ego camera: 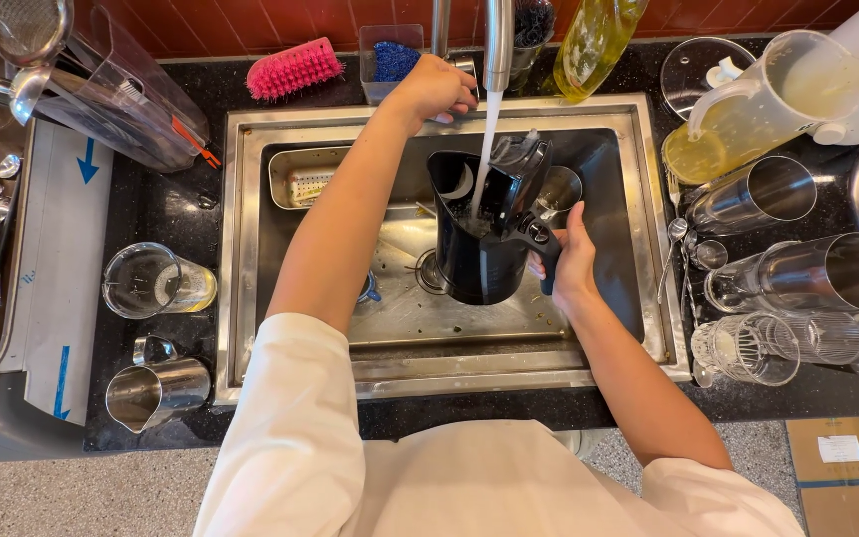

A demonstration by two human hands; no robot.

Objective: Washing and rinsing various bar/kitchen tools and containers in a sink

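My right hand [571, 261] grips the handle of a black kettle [484, 254], holding it upright in the steel sink [608, 343] with its lid [524, 169] flipped open. Water [487, 149] streams from the chrome tap [498, 45] into the kettle's mouth. My left hand [436, 89] reaches to the back of the sink and rests on the tap's handle, fingers wrapped over it.
A perforated steel tray [302, 179] lies in the sink's back left. On the right counter lie steel cups [763, 194], glasses [748, 348] and a plastic jug [748, 104]. At left stand a glass [146, 281] and a steel pitcher [156, 390]. A pink brush [293, 68] sits behind the sink.
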